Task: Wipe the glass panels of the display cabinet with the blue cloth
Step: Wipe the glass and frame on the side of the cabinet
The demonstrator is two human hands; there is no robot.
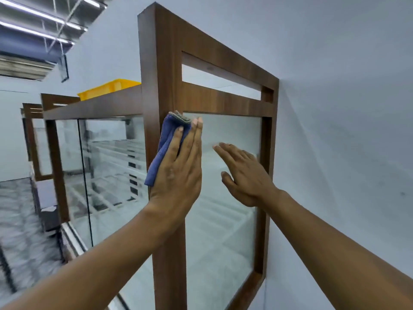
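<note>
The blue cloth (166, 148) is pressed flat against the display cabinet (201, 52), high up where the wooden corner post (161, 63) meets the top left corner of the side glass panel (223, 209). The left hand (178, 166) lies over it with the palm toward the cabinet. Its fingers (196, 135) are straight and released, pushing the cloth against the surface rather than clenching it. Folds of the cloth stick out past the left edge of the hand and above the fingertips, where a greyish hem shows. The cloth seems to sit mostly on the post and only partly on the glass, but the hand hides the exact line.

The right hand (243, 173) rests flat on the same glass panel, to the right of the left hand and a little lower, and the two do not touch. Its fingers (225, 153) are stretched out and relaxed, pointing up and to the left, and they hold nothing.

Round the corner to the left, the front glass (111, 175) shows pale shelves (116, 151) inside, which are blurred. A yellow tray (109, 88) sits on top of the cabinet. The cabinet's right side stands against a pale wall (335, 108). More wooden cabinets (33, 113) stand further off to the left on a mottled grey floor (17, 220), and long ceiling lights (33, 10) run overhead.
</note>
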